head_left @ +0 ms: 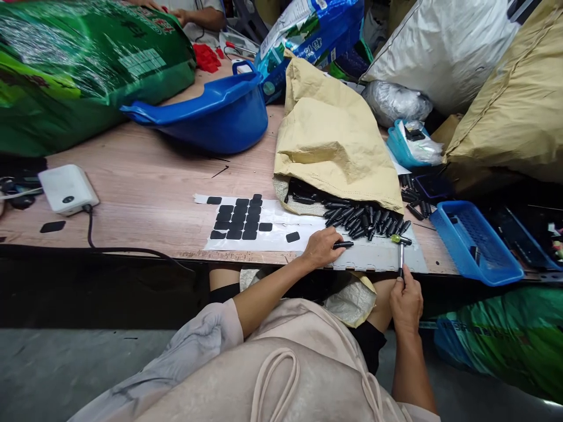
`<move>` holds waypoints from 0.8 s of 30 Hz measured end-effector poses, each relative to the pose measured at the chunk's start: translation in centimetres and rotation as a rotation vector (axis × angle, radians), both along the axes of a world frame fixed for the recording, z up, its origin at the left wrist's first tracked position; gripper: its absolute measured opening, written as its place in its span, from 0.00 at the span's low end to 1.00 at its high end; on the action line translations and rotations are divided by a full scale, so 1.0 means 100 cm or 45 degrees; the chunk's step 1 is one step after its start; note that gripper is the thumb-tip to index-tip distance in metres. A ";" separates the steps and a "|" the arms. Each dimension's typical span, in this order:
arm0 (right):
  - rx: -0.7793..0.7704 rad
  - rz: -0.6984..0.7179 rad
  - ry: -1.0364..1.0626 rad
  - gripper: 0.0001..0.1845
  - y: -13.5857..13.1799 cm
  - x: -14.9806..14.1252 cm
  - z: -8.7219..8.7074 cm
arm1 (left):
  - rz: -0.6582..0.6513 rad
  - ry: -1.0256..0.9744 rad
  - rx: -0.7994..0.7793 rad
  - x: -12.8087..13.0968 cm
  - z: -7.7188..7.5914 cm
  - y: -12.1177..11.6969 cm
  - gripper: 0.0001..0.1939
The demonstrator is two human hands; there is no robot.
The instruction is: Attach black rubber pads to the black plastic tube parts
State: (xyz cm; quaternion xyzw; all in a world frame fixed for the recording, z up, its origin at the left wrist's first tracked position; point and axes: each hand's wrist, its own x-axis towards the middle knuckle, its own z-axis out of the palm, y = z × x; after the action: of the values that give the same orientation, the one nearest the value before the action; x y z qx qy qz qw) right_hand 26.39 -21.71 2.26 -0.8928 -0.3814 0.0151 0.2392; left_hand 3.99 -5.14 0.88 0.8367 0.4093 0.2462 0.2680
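Observation:
My left hand (323,248) is closed on a short black tube (343,244), which lies level at the table's front edge. In my right hand (406,298) is a small hammer (401,249) with a metal shaft and a yellow-green end on its head. The hammer head is above the white sheet, to the right of the held tube. Just behind both hands, a heap of black tubes (363,220) spills from the mouth of a tan woven sack (334,135). Black rounded pads (237,217) lie in rows on white backing at the left.
A blue basin (220,117) stands behind the pads. To the right is a blue plastic basket (475,246); a white box with a cable (70,187) sits at left. An open sack (356,299) hangs at my lap. Another person's arm (202,17) shows at the back.

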 end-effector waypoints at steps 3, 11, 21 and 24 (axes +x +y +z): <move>-0.021 -0.027 -0.028 0.31 0.000 -0.006 -0.001 | -0.078 -0.022 0.050 -0.004 0.003 -0.003 0.08; 0.009 -0.019 -0.069 0.29 0.000 -0.008 -0.002 | -0.767 -0.013 0.014 -0.053 -0.006 -0.067 0.15; -0.034 -0.029 -0.024 0.29 0.000 -0.009 -0.001 | -0.432 0.654 -0.725 -0.076 -0.019 -0.072 0.16; -0.033 -0.041 -0.011 0.29 0.001 -0.009 0.000 | -0.625 0.367 -0.705 -0.070 0.013 -0.065 0.14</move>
State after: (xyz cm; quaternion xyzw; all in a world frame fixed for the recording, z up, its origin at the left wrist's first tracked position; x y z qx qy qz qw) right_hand 25.47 -21.66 2.25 -0.9019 -0.3678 0.0122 0.2261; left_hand -3.00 -11.68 2.18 0.8317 0.2813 -0.0648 0.4743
